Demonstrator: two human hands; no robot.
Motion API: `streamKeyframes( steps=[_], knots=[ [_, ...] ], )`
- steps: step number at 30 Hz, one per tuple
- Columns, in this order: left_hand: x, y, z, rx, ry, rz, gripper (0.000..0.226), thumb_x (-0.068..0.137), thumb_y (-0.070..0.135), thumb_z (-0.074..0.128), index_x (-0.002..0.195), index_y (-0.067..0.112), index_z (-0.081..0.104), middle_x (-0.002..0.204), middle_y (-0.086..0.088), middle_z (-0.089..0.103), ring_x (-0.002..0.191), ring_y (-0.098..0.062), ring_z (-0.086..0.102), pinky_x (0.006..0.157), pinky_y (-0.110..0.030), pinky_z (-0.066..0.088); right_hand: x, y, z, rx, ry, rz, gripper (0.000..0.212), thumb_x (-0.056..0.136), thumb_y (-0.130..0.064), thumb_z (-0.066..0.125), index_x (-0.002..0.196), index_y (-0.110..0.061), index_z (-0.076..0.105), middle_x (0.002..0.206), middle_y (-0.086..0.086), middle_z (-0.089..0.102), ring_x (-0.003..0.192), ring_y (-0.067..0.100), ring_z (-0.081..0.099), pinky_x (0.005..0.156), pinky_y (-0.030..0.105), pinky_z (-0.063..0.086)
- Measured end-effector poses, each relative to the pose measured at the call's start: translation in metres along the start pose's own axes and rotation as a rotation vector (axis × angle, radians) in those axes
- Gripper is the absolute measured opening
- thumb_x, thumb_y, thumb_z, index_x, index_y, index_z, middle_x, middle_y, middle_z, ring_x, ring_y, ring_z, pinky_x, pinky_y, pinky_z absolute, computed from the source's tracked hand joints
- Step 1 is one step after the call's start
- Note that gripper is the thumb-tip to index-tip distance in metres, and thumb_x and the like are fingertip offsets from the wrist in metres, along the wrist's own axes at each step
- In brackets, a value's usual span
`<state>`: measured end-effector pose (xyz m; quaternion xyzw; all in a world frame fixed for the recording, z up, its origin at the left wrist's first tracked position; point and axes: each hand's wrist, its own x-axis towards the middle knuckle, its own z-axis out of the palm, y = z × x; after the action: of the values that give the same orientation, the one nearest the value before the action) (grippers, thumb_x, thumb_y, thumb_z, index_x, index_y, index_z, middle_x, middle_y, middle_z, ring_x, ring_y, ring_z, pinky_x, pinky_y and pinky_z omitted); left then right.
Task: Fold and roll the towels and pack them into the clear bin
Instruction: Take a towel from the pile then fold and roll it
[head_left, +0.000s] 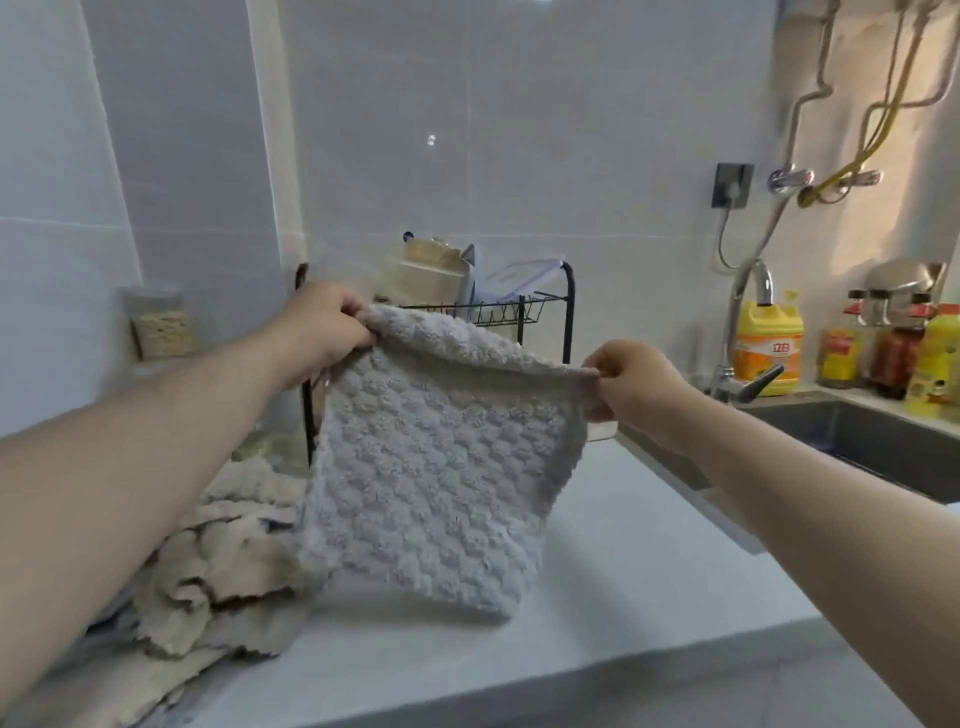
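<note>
White counter (597, 597) nearest. Beige towels (218, 571) in a crumpled pile on its left side, partly under the left forearm. Grey towel (436, 457) held up over the counter, hanging flat by its top edge with the waffle texture facing the camera. Its left lower part is in front of the beige pile. Can't tell if the bottom edge touches the counter. Left hand (327, 325) grips the top left corner, fingers curled round the fabric. Right hand (634, 389) pinches the top right corner between thumb and fingers. Behind the towel, a black wire dish rack (519, 312) with containers in it. Jar (161, 322) far left by the wall. Dark sink (857, 441) on the right, tap (748, 332) at its back edge, yellow bottle (769, 343) just behind the tap.
</note>
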<state>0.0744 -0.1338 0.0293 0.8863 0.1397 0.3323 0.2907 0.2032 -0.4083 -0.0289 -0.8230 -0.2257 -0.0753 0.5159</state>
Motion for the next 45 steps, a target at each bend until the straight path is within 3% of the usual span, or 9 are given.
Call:
streamKeyframes(
  steps=[6, 9, 14, 21, 26, 30, 36, 41, 45],
  knots=[
    [0.022, -0.012, 0.039, -0.412, -0.098, -0.033, 0.032, 0.075, -0.013, 0.069, 0.071, 0.015, 0.055, 0.071, -0.004, 0.058, 0.067, -0.014, 0.053, 0.055, -0.016, 0.049, 0.021, 0.015, -0.044, 0.012, 0.147, -0.113, 0.008, 0.087, -0.012, 0.066, 0.092, -0.013, 0.072, 0.087, 0.004, 0.072, 0.085, 0.021, 0.069, 0.081, 0.030, 0.057],
    [-0.016, -0.021, 0.039, -0.306, -0.191, -0.006, 0.029, 0.071, -0.017, 0.071, 0.073, 0.009, 0.058, 0.069, 0.000, 0.060, 0.065, -0.009, 0.054, 0.062, -0.017, 0.045, -0.022, 0.015, -0.051, -0.140, 0.059, -0.161, 0.007, 0.088, -0.016, 0.067, 0.092, -0.017, 0.072, 0.083, -0.005, 0.071, 0.076, 0.006, 0.062, 0.067, 0.014, 0.045],
    [-0.105, -0.072, 0.063, -0.084, -0.468, -0.018, 0.033, 0.069, -0.012, 0.073, 0.061, 0.019, 0.061, 0.054, 0.009, 0.060, 0.057, -0.003, 0.053, 0.056, -0.015, 0.041, -0.093, 0.062, -0.029, -0.324, -0.198, -0.086, 0.007, 0.084, -0.024, 0.073, 0.081, -0.030, 0.074, 0.088, -0.005, 0.070, 0.083, 0.012, 0.065, 0.081, 0.035, 0.055],
    [-0.152, -0.104, 0.081, 0.187, -0.863, -0.054, 0.028, 0.067, -0.008, 0.050, 0.058, 0.019, 0.052, 0.131, 0.023, 0.052, 0.127, 0.001, 0.037, 0.103, -0.023, 0.031, -0.139, 0.109, -0.002, -0.501, -0.493, -0.040, 0.013, 0.078, -0.021, 0.073, 0.077, -0.034, 0.075, 0.092, -0.010, 0.065, 0.084, 0.003, 0.061, 0.075, 0.008, 0.042],
    [-0.134, -0.096, 0.081, 0.049, -0.711, -0.132, 0.012, 0.063, 0.024, 0.066, 0.062, 0.012, 0.064, 0.094, 0.003, 0.069, 0.103, -0.022, 0.065, 0.091, -0.036, 0.050, -0.109, 0.099, -0.002, -0.354, -0.408, 0.046, 0.018, 0.085, -0.023, 0.060, 0.087, -0.017, 0.077, 0.098, -0.004, 0.073, 0.093, 0.015, 0.065, 0.080, 0.024, 0.047],
    [-0.122, -0.086, 0.100, 0.391, -0.922, 0.050, 0.040, 0.081, 0.045, 0.067, 0.113, 0.022, 0.061, 0.112, 0.001, 0.060, 0.102, -0.016, 0.059, 0.089, -0.030, 0.048, -0.081, 0.106, 0.023, -0.552, -0.483, -0.025, 0.035, 0.090, -0.040, 0.057, 0.120, -0.023, 0.066, 0.122, -0.007, 0.061, 0.114, 0.015, 0.056, 0.095, 0.026, 0.042],
    [-0.045, -0.098, 0.122, 0.534, -0.706, 0.031, 0.046, 0.088, 0.040, 0.060, 0.132, 0.027, 0.051, 0.114, 0.004, 0.055, 0.100, -0.012, 0.054, 0.085, -0.024, 0.043, -0.011, 0.117, 0.055, -0.669, -0.354, -0.048, 0.026, 0.093, -0.029, 0.053, 0.101, -0.014, 0.074, 0.103, -0.001, 0.069, 0.094, 0.018, 0.063, 0.084, 0.031, 0.051],
    [0.014, -0.143, 0.152, 0.697, -0.751, -0.135, 0.017, 0.082, 0.020, 0.059, 0.092, 0.006, 0.061, 0.087, -0.008, 0.061, 0.077, -0.026, 0.062, 0.062, -0.035, 0.052, 0.064, 0.141, 0.101, -0.901, -0.427, -0.030, 0.034, 0.097, -0.014, 0.042, 0.126, -0.003, 0.057, 0.135, 0.013, 0.055, 0.123, 0.030, 0.051, 0.100, 0.034, 0.042],
    [0.032, -0.158, 0.172, 0.757, -0.745, -0.097, 0.005, 0.074, 0.012, 0.061, 0.072, 0.009, 0.064, 0.075, -0.009, 0.066, 0.062, -0.023, 0.055, 0.054, -0.027, 0.042, 0.096, 0.150, 0.126, -1.037, -0.469, -0.055, 0.030, 0.097, -0.016, 0.046, 0.117, -0.005, 0.065, 0.122, 0.013, 0.063, 0.110, 0.029, 0.059, 0.091, 0.034, 0.051]
  ],
)
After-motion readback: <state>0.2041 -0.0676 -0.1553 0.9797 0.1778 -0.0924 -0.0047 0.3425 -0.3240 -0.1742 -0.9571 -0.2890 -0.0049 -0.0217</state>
